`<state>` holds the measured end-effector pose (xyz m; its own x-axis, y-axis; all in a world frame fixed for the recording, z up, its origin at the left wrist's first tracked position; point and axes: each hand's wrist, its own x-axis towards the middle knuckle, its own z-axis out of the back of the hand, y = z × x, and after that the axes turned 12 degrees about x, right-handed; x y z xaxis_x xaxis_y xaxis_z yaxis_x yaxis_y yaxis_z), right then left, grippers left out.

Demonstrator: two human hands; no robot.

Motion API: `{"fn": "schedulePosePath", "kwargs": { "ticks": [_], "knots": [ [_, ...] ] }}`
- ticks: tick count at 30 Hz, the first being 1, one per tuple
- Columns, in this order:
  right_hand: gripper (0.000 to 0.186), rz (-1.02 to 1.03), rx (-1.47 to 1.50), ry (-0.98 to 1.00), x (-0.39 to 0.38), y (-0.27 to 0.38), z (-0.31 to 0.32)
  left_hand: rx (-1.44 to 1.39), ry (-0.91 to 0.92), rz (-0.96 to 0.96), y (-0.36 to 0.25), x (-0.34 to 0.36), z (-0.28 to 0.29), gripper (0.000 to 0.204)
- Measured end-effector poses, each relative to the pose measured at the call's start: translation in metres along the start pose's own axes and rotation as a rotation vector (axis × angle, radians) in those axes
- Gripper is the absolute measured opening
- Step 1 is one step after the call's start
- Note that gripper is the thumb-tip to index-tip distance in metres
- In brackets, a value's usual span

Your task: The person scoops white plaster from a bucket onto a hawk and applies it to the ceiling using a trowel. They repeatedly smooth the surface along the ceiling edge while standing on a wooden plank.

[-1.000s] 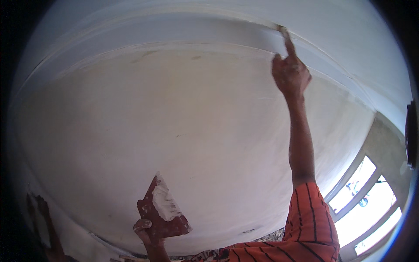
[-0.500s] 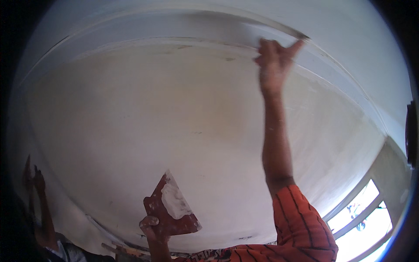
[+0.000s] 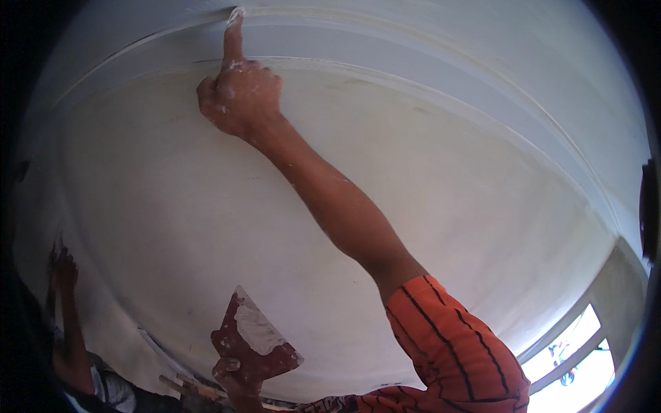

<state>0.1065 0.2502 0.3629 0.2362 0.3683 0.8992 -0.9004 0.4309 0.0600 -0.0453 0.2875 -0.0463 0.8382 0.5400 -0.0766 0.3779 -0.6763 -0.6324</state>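
My right hand (image 3: 241, 96) reaches up across the wall, its index finger stretched out and the other fingers curled loosely, holding nothing. White paste coats the fingertip, which touches the seam along the top of the grey cornice (image 3: 296, 43). Low in front of me, my left hand (image 3: 231, 375) is closed on a dark red putty spreader (image 3: 237, 344), its thumb over the face. A patch of white putty (image 3: 258, 329) lies on the spreader's blade, which is tilted with its straight edge toward the right.
The pale plastered wall (image 3: 261, 227) fills the middle, with the white ceiling (image 3: 482, 27) above. At the far left another person's raised hand (image 3: 65, 268) is near the wall. Wooden pieces (image 3: 189, 387) show at the bottom. A bright window (image 3: 571, 351) stands at the lower right.
My right hand has swept left along the cornice seam, its finger staying up at the seam. The spreader in my left hand sits slightly lower and further left in view, its putty patch looking flatter.
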Motion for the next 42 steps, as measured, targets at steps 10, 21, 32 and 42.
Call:
{"fn": "schedulePosePath", "kwargs": {
  "ticks": [10, 21, 32, 42],
  "knots": [
    [0.063, -0.081, -0.728, -0.276, -0.081, -0.065, 0.153, -0.282, 0.398, 0.276, -0.041, 0.013, -0.032, 0.058],
    [0.076, -0.597, -0.991, -0.699, -0.162, -0.135, 0.347, -0.216, 0.504, 0.37, -0.071, 0.004, -0.054, 0.066],
    [0.094, -0.092, 0.161, -0.787, -0.087, -0.109, 0.216, -0.197, 0.442, 0.251, -0.046, 0.003, -0.027, 0.066],
    [0.089, -0.067, 0.065, -0.397, 0.047, -0.045, 0.043, -0.238, 0.355, 0.178, -0.038, -0.028, -0.061, 0.049]
  ]
}}
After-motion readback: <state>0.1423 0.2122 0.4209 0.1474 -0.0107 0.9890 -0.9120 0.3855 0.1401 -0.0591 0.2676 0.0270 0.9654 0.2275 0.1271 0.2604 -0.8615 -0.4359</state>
